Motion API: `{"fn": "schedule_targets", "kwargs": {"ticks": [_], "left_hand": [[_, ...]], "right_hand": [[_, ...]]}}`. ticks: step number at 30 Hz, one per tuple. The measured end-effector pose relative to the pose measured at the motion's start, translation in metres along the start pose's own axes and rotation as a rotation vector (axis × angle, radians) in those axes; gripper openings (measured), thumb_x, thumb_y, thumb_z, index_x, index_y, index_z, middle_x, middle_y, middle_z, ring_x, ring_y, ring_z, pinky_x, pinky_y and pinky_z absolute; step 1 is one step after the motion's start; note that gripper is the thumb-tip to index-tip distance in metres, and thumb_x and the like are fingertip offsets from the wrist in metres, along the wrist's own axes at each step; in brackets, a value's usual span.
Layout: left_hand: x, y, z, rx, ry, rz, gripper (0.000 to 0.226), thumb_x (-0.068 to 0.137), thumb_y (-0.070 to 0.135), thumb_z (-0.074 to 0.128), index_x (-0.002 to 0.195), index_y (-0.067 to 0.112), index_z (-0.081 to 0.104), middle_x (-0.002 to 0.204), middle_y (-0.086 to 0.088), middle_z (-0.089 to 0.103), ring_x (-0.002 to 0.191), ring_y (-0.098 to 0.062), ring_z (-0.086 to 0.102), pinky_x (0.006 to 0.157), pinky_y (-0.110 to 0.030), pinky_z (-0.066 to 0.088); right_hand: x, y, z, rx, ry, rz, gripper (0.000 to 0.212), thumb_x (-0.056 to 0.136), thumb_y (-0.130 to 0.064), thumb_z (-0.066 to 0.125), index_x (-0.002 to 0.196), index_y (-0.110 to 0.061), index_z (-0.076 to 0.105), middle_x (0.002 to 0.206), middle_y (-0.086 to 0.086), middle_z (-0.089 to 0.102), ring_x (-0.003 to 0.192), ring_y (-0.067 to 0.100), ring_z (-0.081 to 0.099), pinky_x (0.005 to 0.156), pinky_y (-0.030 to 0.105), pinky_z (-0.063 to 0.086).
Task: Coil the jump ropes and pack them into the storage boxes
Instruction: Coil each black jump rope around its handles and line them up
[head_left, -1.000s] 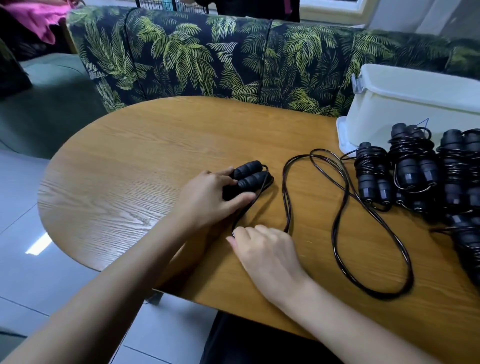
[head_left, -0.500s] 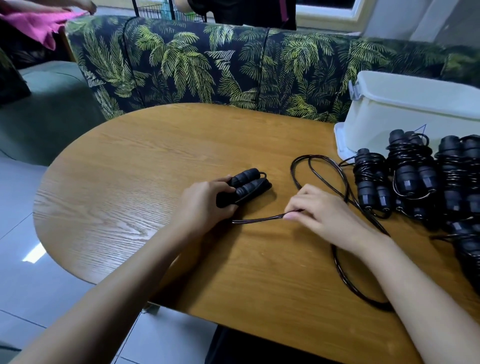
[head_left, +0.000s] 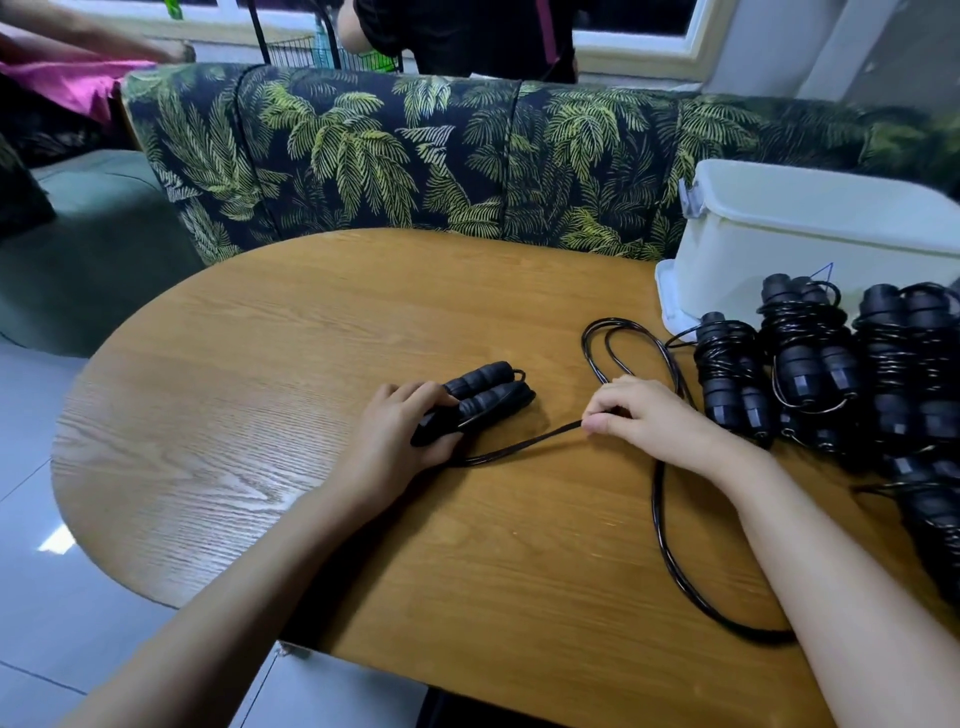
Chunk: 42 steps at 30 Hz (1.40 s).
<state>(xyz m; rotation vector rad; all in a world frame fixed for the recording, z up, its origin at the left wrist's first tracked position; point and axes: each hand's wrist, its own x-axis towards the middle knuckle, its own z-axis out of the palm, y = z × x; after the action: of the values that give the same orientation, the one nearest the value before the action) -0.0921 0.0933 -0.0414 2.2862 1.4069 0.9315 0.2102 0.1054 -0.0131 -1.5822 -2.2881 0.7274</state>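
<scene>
Right hand (head_left: 654, 421) has drawn one cord (head_left: 519, 444) rightward; left hand (head_left: 400, 431) grips two handles (head_left: 483, 389).

Left grip (head_left: 400, 431) curled, right grip (head_left: 660, 421) pinching, forearms (head_left: 249, 582) outstretched

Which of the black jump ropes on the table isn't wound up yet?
The black jump rope whose handles the left hand holds; its cord trails loose to the right hand. The wound bundles sit beside the white plastic box.

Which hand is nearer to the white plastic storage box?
Right. The right hand pinches black cord near the white plastic storage box; the left hand grips black handles farther left.
</scene>
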Motion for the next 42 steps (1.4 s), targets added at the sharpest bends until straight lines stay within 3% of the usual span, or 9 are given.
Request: {"fn": "schedule_targets", "kwargs": {"ticks": [7, 9, 12, 16, 23, 29, 36, 39, 42], "left_hand": [[-0.016, 0.056, -0.031, -0.072, -0.184, 0.307, 0.046, 0.082, 0.039, 0.071, 0.119, 0.029, 0.047, 0.118, 0.028, 0.044, 0.106, -0.014, 0.052, 0.090, -0.030, 0.044], [-0.018, 0.078, -0.029, 0.053, -0.170, 0.361, 0.064, 0.080, 0.033, 0.078, 0.127, 0.022, 0.037, 0.113, 0.017, 0.047, 0.099, -0.016, 0.051, 0.083, -0.029, 0.042], [-0.017, 0.095, -0.025, 0.219, -0.110, 0.217, 0.084, 0.080, 0.027, 0.080, 0.140, 0.016, 0.022, 0.122, -0.013, 0.058, 0.107, -0.031, 0.055, 0.087, -0.039, 0.047], [-0.008, 0.090, -0.027, 0.375, -0.068, -0.113, 0.095, 0.089, 0.038, 0.068, 0.152, 0.006, 0.004, 0.137, -0.012, 0.050, 0.119, -0.031, 0.046, 0.090, -0.034, 0.037], [-0.002, 0.094, -0.035, 0.357, 0.061, -0.030, 0.092, 0.083, 0.023, 0.075, 0.154, 0.009, 0.017, 0.123, -0.013, 0.063, 0.102, -0.034, 0.049, 0.079, -0.037, 0.037], [-0.007, 0.095, -0.033, 0.204, 0.192, 0.022, 0.079, 0.076, 0.016, 0.080, 0.145, 0.007, 0.042, 0.119, -0.016, 0.066, 0.093, -0.040, 0.052, 0.079, -0.053, 0.047], [-0.010, 0.104, -0.033, 0.018, 0.112, 0.151, 0.073, 0.080, 0.045, 0.050, 0.140, 0.005, 0.047, 0.121, -0.011, 0.065, 0.103, -0.025, 0.056, 0.085, -0.030, 0.042], [-0.013, 0.102, -0.034, 0.066, 0.047, 0.179, 0.077, 0.078, 0.045, 0.050, 0.145, 0.010, 0.041, 0.127, -0.007, 0.060, 0.108, -0.028, 0.057, 0.090, -0.040, 0.048], [-0.016, 0.106, -0.034, -0.009, 0.014, 0.150, 0.073, 0.080, 0.056, 0.052, 0.143, 0.022, 0.038, 0.125, 0.008, 0.059, 0.109, -0.015, 0.057, 0.090, -0.046, 0.047]], "right_hand": [[0.031, -0.028, -0.018, -0.021, -0.017, 0.077, 0.027, 0.095, -0.033, 0.062, 0.070, -0.029, 0.069, 0.070, -0.009, 0.065, 0.066, 0.014, 0.054, 0.066, 0.031, 0.043], [0.043, -0.054, -0.025, -0.075, 0.016, 0.052, 0.025, 0.094, -0.040, 0.062, 0.075, -0.027, 0.070, 0.068, -0.003, 0.064, 0.059, 0.016, 0.046, 0.055, 0.028, 0.036], [0.041, -0.099, -0.040, -0.161, 0.210, 0.019, 0.024, 0.093, -0.046, 0.061, 0.078, -0.030, 0.069, 0.064, -0.007, 0.058, 0.054, 0.010, 0.041, 0.052, 0.028, 0.028], [-0.003, -0.142, -0.034, -0.199, 0.379, -0.058, 0.021, 0.090, -0.050, 0.063, 0.084, -0.032, 0.072, 0.074, -0.008, 0.065, 0.071, 0.016, 0.055, 0.058, 0.029, 0.033], [-0.072, -0.140, 0.028, -0.039, 0.610, -0.137, 0.022, 0.095, -0.035, 0.058, 0.102, -0.027, 0.077, 0.087, -0.016, 0.072, 0.078, 0.007, 0.066, 0.062, 0.035, 0.054], [-0.080, -0.123, 0.027, 0.537, 0.417, 0.071, 0.009, 0.089, -0.019, 0.071, 0.085, -0.024, 0.078, 0.073, -0.012, 0.074, 0.061, -0.002, 0.061, 0.071, 0.021, 0.053], [-0.061, -0.120, 0.026, 0.823, 0.444, 0.093, 0.019, 0.087, -0.005, 0.070, 0.081, -0.023, 0.074, 0.070, -0.007, 0.074, 0.058, -0.001, 0.058, 0.063, 0.016, 0.047], [-0.060, -0.119, 0.027, 0.845, 0.465, 0.033, 0.024, 0.086, 0.001, 0.069, 0.081, -0.023, 0.074, 0.070, -0.009, 0.074, 0.061, -0.002, 0.062, 0.061, 0.014, 0.047], [-0.059, -0.117, 0.025, 0.801, 0.493, 0.003, 0.028, 0.086, -0.001, 0.069, 0.078, -0.027, 0.074, 0.067, -0.010, 0.073, 0.058, -0.002, 0.057, 0.061, 0.015, 0.046]]}}
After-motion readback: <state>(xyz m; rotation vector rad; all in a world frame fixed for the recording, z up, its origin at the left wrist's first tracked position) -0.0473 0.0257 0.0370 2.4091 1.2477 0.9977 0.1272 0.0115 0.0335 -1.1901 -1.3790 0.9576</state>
